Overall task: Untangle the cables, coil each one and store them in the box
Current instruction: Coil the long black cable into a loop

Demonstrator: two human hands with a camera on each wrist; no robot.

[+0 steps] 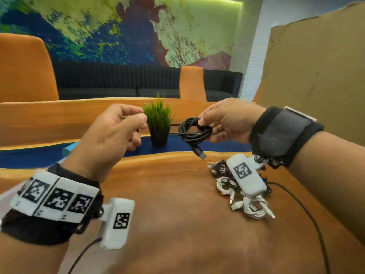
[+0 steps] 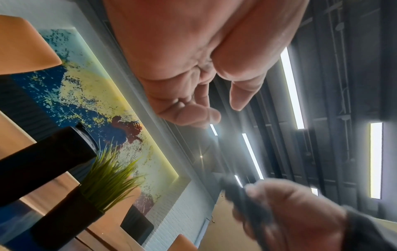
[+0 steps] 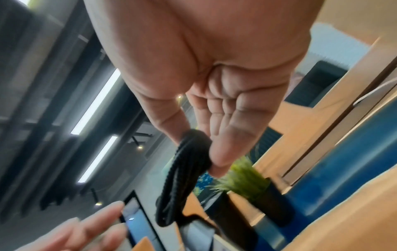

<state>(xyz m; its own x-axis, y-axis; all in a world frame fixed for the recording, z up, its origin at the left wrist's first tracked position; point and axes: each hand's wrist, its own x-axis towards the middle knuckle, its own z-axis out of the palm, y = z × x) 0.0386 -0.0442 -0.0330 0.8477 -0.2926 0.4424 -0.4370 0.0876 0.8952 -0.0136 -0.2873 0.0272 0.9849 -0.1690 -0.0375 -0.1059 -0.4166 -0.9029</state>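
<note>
A black braided cable [image 1: 194,132] is wound into a small coil and hangs above the wooden table [image 1: 177,204]. My right hand [image 1: 203,120] pinches the coil's top between thumb and fingers; the right wrist view shows the right hand [image 3: 197,149] on the coil [image 3: 178,183]. A USB plug [image 1: 199,153] dangles below the coil. Thin black strands run left from the coil behind the plant to my left hand [image 1: 141,117], whose thumb and curled forefinger pinch them. The left wrist view shows the left hand [image 2: 214,105] curled, the strand not discernible. A tall cardboard box [image 1: 316,76] stands at right.
A tangled pile of white and dark cables [image 1: 245,198] lies on the table under my right wrist. A small potted grass plant [image 1: 158,119] stands on the blue strip [image 1: 29,157] behind the hands. A thin dark cord [image 1: 308,212] trails off the table's right side.
</note>
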